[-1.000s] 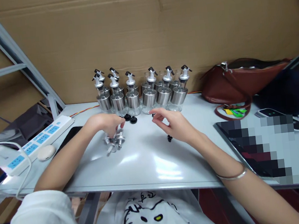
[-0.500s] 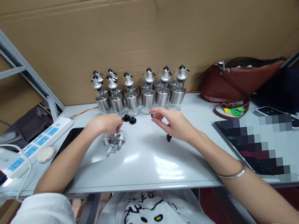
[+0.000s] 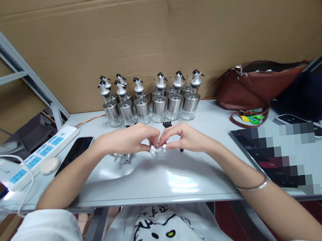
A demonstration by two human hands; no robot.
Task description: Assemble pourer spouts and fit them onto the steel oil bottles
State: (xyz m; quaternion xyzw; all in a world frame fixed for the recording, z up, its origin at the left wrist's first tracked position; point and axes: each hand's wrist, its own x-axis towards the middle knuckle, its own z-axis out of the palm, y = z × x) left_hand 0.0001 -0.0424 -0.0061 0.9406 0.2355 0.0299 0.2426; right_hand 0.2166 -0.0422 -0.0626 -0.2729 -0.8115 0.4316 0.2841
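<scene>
Over the middle of the table, my left hand (image 3: 136, 138) and my right hand (image 3: 186, 136) meet, both closed on a silver pourer spout (image 3: 158, 149). It lies sideways between my fingertips. More silver spouts (image 3: 121, 158) lie on the table below my left hand, which partly covers them. Black levers (image 3: 167, 124) form a small group behind my right hand. Another small black part (image 3: 181, 150) shows just under that hand. Black stoppers (image 3: 131, 125) peek out behind my left hand, mostly hidden.
Two rows of glass bottles with steel sleeves (image 3: 159, 104) stand at the back, several topped with pourers. A power strip (image 3: 45, 151), a white round case (image 3: 50, 166) and a phone (image 3: 78, 151) lie left. A brown bag (image 3: 249, 88) and a tablet (image 3: 261, 159) are right.
My left hand has lifted a silver spout from the pile and moved right. My right hand has come in slightly left and lower to grip the same spout.
</scene>
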